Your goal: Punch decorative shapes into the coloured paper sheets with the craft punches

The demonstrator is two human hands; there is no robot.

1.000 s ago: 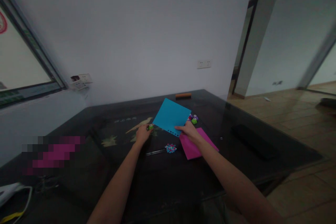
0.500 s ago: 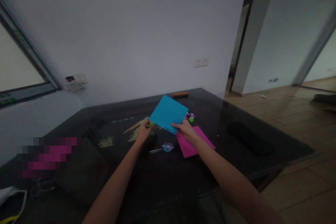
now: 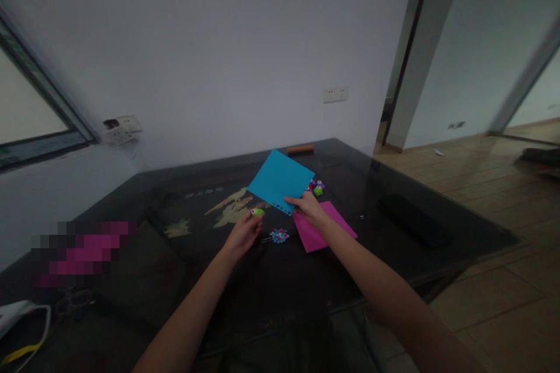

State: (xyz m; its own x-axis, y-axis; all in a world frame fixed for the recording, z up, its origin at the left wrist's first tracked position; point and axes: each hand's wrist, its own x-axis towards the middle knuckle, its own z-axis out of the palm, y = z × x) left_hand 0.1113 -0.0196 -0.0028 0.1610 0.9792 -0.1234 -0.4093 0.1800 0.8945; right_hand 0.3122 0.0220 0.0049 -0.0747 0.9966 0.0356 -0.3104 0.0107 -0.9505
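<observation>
My right hand [image 3: 306, 208] grips the near edge of a blue paper sheet [image 3: 280, 178], thumb on top. A row of small dark holes runs along that edge. My left hand [image 3: 245, 233] is closed around a small green craft punch [image 3: 257, 212] with a white, eye-like top, just left of the sheet and apart from it. Below the sheet lies a pile of tiny pink and blue paper bits [image 3: 279, 236], beside a thin shiny metal thing [image 3: 266, 240]. A pink paper sheet [image 3: 324, 227] lies partly under my right hand and forearm. More purple and green punches [image 3: 318, 189] sit behind my right hand.
The dark table [image 3: 271, 297] meets a white wall at the back. A brown stick-like thing [image 3: 300, 150] lies near the far edge. On the right rests a long black object [image 3: 413, 218]. A white cable [image 3: 44, 326] is at the far left.
My left hand has drawn the green punch away from the blue sheet's left corner, toward me. My right hand still holds the sheet. The view has shifted slightly.
</observation>
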